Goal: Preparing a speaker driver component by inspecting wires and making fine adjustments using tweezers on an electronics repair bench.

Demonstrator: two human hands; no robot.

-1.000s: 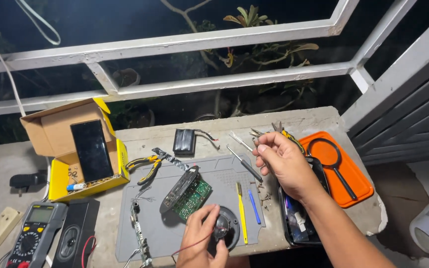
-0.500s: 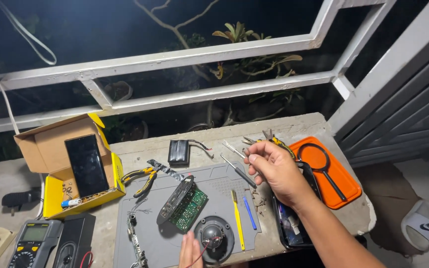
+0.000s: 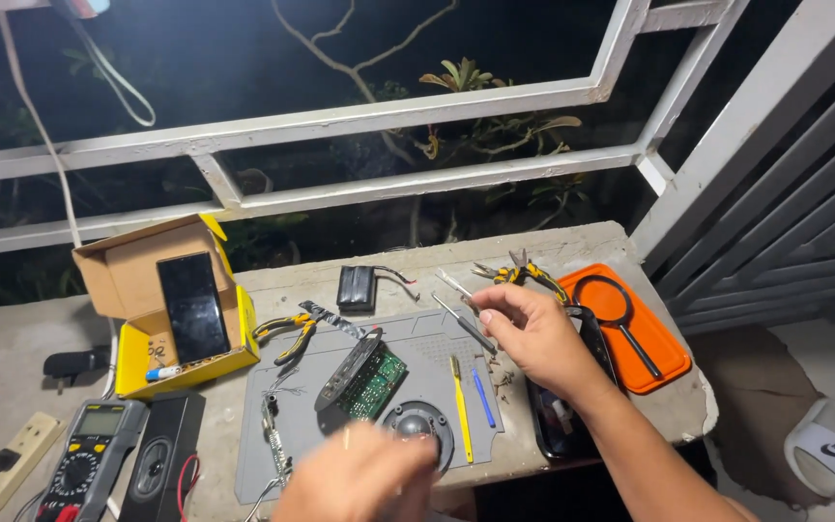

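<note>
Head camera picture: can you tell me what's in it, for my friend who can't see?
A person's right hand hovers with pinched fingertips over a grey work mat on a concrete ledge, while the blurred left hand is low beside a round speaker part. A green circuit board, pliers, a multimeter and a magnifying glass lie around.

On the concrete ledge [image 3: 591, 242] lies a grey rubber work mat [image 3: 417, 338]; a green circuit board [image 3: 364, 372] and a round black speaker cone [image 3: 417, 425] sit on it. Left stands an open yellow cardboard box [image 3: 161, 309], a digital multimeter [image 3: 84, 464] before it. Right lies an orange plastic tray [image 3: 664, 353] holding a black magnifying glass [image 3: 616, 309].
</note>
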